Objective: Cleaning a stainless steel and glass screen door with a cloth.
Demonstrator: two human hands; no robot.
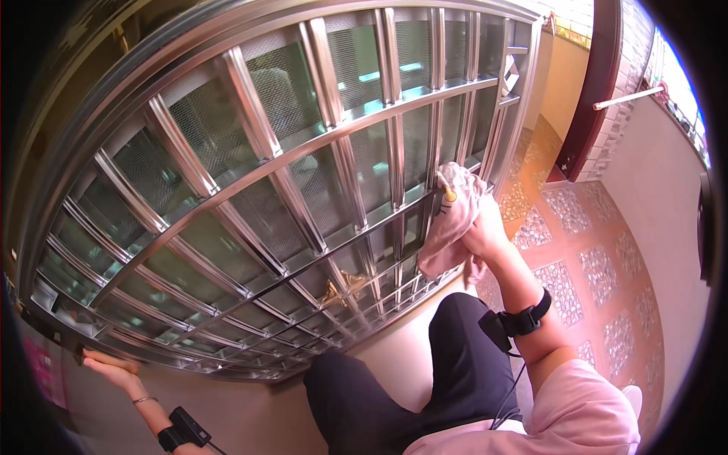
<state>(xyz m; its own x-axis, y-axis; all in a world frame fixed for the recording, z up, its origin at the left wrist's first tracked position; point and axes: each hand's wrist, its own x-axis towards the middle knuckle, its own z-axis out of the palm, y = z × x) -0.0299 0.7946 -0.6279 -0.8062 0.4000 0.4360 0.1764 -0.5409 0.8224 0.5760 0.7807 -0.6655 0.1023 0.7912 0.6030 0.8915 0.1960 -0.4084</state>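
Observation:
In my right hand [486,227] is a crumpled pale pink cloth [455,222] with a small yellow mark, held against the right part of a shiny metal window grille [324,136]. Behind the grille's bars are dark panes with fine mesh [273,96]. A gold-coloured ornament [343,288] sits on the bars lower down. Far to the left, my left hand [111,367] is by the lower left corner of the metal frame, fingers extended and apparently touching its edge; I see nothing held in it.
A dark red door frame [594,91] and a white rod [628,96] stand out at the upper right. Pebble-patterned floor tiles [600,273] lie below on the right, beside a pale wall [654,153]. My bent knees are close under the grille.

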